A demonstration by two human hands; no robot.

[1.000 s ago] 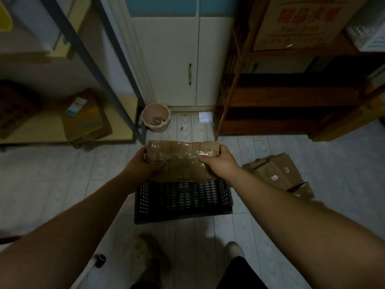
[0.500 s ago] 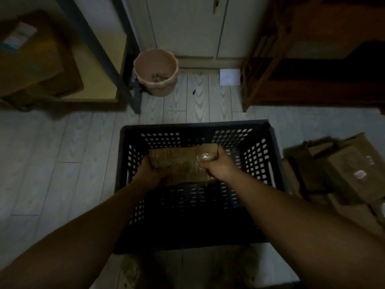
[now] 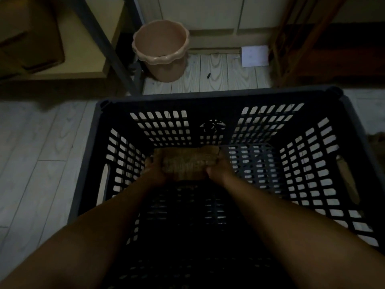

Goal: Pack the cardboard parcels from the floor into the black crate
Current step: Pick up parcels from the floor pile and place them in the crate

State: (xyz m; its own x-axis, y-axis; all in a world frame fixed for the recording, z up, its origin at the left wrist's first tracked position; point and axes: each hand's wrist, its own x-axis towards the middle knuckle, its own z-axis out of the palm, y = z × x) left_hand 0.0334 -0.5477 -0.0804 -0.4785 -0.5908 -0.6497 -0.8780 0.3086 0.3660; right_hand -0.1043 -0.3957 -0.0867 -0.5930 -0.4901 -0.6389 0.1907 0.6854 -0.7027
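A brown cardboard parcel (image 3: 187, 161) is deep inside the black slotted crate (image 3: 218, 99), near its back left floor. My left hand (image 3: 155, 170) grips the parcel's left end and my right hand (image 3: 218, 170) grips its right end. Both forearms reach down over the crate's near rim. The parcel's underside is hidden, so whether it touches the crate's floor cannot be told. A sliver of another brown parcel (image 3: 377, 138) shows on the floor past the crate's right wall.
A pink plastic bin (image 3: 162, 51) stands behind the crate by a grey shelf leg (image 3: 108, 46). A cardboard box (image 3: 31, 34) lies on the low shelf at left. A wooden rack (image 3: 312, 49) stands at back right, a white paper (image 3: 254, 56) beside it.
Both hands have carried the parcel from above the crate down deep into it. The camera has come much closer, so the crate fills the view and the floor parcels at right have slipped out.
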